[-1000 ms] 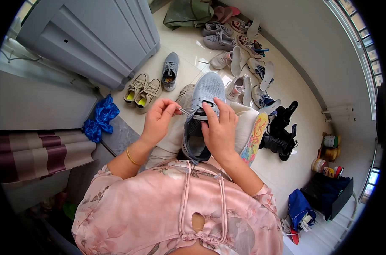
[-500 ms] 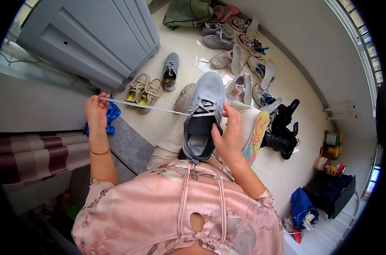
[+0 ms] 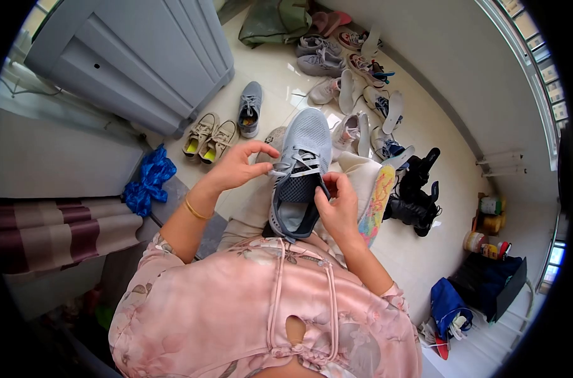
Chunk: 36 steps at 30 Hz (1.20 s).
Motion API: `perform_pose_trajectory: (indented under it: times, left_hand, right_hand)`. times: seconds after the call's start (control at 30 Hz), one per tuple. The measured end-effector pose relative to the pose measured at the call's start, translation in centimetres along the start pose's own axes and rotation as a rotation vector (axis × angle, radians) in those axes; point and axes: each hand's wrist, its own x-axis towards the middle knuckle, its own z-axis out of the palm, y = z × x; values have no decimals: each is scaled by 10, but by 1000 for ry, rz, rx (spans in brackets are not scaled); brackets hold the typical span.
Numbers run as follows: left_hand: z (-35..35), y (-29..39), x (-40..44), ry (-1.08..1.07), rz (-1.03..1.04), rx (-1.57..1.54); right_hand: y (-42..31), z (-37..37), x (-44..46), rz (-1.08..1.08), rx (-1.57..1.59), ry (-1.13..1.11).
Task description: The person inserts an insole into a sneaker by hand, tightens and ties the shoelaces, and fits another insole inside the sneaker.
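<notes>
My left hand [image 3: 237,167] is beside the left side of the grey sneaker [image 3: 306,142], thumb and forefinger curved towards each other with a gap between their tips. They are right by the lace [image 3: 304,165] where it comes out at the sneaker's edge; I cannot tell whether the thumb is touching it. My right hand [image 3: 341,205] is closed on the right side of the sneaker's collar, the thumb at the rim of the opening and the fingers bent beside it.

The sneaker is upright over my lap, between my two hands, with its toe pointing away from me and its opening towards my body. The lace crosses over the dark mesh tongue [image 3: 296,188]. I have a gold-coloured bracelet [image 3: 196,211] on my left wrist. To the right of the sneaker, a brightly patterned insole [image 3: 376,205] lies by my light trousers [image 3: 357,179].

On the floor ahead, a second grey shoe [image 3: 250,108] is near a pair of beige shoes [image 3: 211,140] with yellow-green insides. A crumpled blue plastic bag [image 3: 149,181] is on my left. Ahead to my right are several more shoes, with pale insoles [image 3: 393,112] beside some of them, and nearer to me is black footwear [image 3: 414,205]
</notes>
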Motion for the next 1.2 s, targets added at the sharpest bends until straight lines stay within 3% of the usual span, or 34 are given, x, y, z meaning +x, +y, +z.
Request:
perform_pose_trajectory:
  times: [0.13,0.23,0.43,0.53,0.7,0.87,1.0,1.1,1.2]
  left_hand:
    - [10,3,13,-77,84,62]
    - [7,4,15,-189,-67,50]
    - [-28,10,-3,-318,-121,510]
    - [-63,6,-20,-286,58,510]
    - [-127,40,-64,-84,-88,77]
    - [-154,41,-97,-17,320,-327]
    - [-124,52,-91,-29,494,-695]
    - [-89,76,-68,-173,540,-955]
    - [-38,108,-50,-133,483,-878]
  right_hand:
    - [4,-1,-1,6,40,8]
    - [5,0,0,0,48,5]
    - [6,-1,0,17,82,-20]
    - [12,-1,0,109,210,-34]
    - [20,1,-3,236,415,-43]
    - [18,1,-2,252,433,-56]
    - [15,2,-2,253,430,-68]
    - [14,3,-2,232,400,-65]
    - [13,4,-3,215,417,-27]
